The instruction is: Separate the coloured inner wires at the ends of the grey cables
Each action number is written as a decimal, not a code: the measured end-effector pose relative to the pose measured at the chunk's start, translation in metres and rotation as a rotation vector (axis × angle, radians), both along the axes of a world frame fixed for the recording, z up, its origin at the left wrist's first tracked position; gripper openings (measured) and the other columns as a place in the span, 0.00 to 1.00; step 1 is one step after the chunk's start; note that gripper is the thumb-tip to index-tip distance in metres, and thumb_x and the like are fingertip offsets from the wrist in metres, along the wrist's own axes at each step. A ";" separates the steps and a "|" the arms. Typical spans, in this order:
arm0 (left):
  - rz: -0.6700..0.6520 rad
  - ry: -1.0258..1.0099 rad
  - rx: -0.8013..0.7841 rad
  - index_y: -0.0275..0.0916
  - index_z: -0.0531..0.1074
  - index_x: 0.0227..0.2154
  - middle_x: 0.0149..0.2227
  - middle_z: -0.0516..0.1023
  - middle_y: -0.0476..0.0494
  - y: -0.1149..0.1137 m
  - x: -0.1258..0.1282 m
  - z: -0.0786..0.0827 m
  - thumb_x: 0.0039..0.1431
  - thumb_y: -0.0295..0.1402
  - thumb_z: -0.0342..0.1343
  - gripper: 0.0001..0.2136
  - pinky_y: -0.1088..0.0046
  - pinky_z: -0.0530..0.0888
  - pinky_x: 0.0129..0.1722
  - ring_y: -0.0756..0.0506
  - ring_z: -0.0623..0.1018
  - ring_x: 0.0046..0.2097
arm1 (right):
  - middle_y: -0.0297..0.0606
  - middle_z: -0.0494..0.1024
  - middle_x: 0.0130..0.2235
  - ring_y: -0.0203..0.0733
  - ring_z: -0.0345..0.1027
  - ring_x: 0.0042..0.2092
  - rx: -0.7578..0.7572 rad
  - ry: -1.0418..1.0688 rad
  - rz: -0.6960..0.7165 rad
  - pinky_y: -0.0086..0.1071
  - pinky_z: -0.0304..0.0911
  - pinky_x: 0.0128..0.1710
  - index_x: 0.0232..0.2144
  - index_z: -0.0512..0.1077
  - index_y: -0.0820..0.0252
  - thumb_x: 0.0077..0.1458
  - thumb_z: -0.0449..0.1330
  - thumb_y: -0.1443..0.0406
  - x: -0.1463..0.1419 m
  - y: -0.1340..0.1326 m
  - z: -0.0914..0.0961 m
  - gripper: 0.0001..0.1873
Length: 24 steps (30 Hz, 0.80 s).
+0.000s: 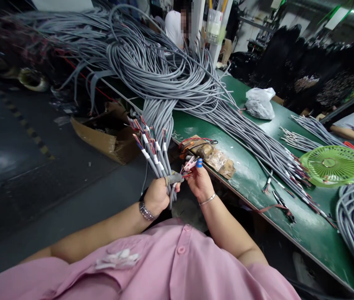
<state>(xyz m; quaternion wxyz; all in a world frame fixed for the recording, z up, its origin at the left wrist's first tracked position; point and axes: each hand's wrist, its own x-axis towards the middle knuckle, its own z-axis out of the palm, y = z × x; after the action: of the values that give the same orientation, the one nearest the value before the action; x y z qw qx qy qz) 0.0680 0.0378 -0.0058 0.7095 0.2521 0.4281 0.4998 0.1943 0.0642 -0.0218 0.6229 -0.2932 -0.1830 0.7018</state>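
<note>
My left hand (156,195) is closed round a bundle of grey cables (155,154) whose stripped coloured wire ends fan upward. It also pinches a single grey cable end (174,179) that points right. My right hand (199,180), with a blue cap on one fingertip, is closed on a small pink-handled tool (190,163) at that cable's thin coloured wires. Both hands hover just off the left edge of the green table (258,175). A watch sits on my left wrist and a bracelet on my right.
A huge heap of grey cables (152,62) spills across the table's far end. A taped brown block (211,155) lies near my hands. A green fan (331,165), a white bag (260,103), a cardboard box (108,133) on the floor and other people's arms are around.
</note>
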 end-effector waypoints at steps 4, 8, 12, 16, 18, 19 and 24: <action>0.000 -0.001 -0.009 0.34 0.69 0.16 0.14 0.67 0.50 0.001 0.002 -0.002 0.39 0.31 0.62 0.08 0.79 0.61 0.18 0.54 0.66 0.17 | 0.34 0.76 0.28 0.33 0.68 0.29 -0.011 0.032 -0.050 0.26 0.65 0.31 0.32 0.75 0.63 0.53 0.64 0.53 -0.003 0.001 0.002 0.17; 0.010 0.007 0.004 0.34 0.69 0.16 0.14 0.67 0.50 -0.001 0.000 -0.004 0.40 0.31 0.62 0.08 0.79 0.61 0.18 0.54 0.66 0.18 | 0.34 0.76 0.28 0.33 0.68 0.29 -0.023 0.057 -0.009 0.26 0.64 0.29 0.32 0.75 0.61 0.55 0.61 0.51 -0.002 -0.001 0.003 0.18; 0.021 -0.012 0.002 0.34 0.70 0.17 0.15 0.68 0.50 -0.008 -0.003 0.000 0.40 0.32 0.63 0.08 0.79 0.63 0.19 0.54 0.67 0.18 | 0.36 0.78 0.32 0.35 0.69 0.31 -0.077 0.069 0.058 0.28 0.65 0.30 0.33 0.74 0.59 0.56 0.56 0.47 0.004 -0.005 0.003 0.22; 0.024 -0.012 0.017 0.34 0.69 0.16 0.15 0.68 0.50 -0.013 -0.006 0.006 0.40 0.32 0.63 0.09 0.78 0.64 0.19 0.54 0.67 0.18 | 0.35 0.77 0.32 0.34 0.68 0.31 -0.060 0.009 0.062 0.26 0.64 0.28 0.35 0.74 0.59 0.56 0.59 0.51 0.006 -0.008 0.004 0.17; 0.030 -0.021 0.012 0.34 0.69 0.16 0.15 0.68 0.50 -0.013 -0.007 0.009 0.40 0.31 0.63 0.09 0.78 0.64 0.19 0.54 0.67 0.18 | 0.34 0.76 0.30 0.33 0.66 0.30 -0.023 -0.048 0.026 0.26 0.64 0.29 0.35 0.74 0.60 0.55 0.62 0.55 0.006 -0.010 0.005 0.14; 0.030 -0.027 0.006 0.34 0.69 0.16 0.15 0.68 0.50 -0.012 -0.006 0.009 0.39 0.31 0.63 0.09 0.78 0.64 0.19 0.54 0.67 0.18 | 0.33 0.75 0.29 0.32 0.66 0.29 -0.003 -0.073 0.011 0.26 0.65 0.29 0.34 0.74 0.60 0.54 0.62 0.55 0.006 -0.011 0.006 0.13; 0.023 -0.051 -0.046 0.34 0.70 0.17 0.15 0.68 0.50 -0.005 -0.004 0.012 0.38 0.32 0.64 0.09 0.78 0.64 0.18 0.54 0.67 0.17 | 0.33 0.73 0.28 0.32 0.64 0.27 0.012 -0.157 -0.006 0.27 0.65 0.28 0.35 0.74 0.60 0.53 0.62 0.51 0.005 -0.009 0.001 0.18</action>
<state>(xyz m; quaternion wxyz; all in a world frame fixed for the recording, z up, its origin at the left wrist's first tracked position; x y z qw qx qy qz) 0.0636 0.0325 0.0064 0.7200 0.2181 0.4239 0.5044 0.1992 0.0556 -0.0205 0.6105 -0.3440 -0.2347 0.6737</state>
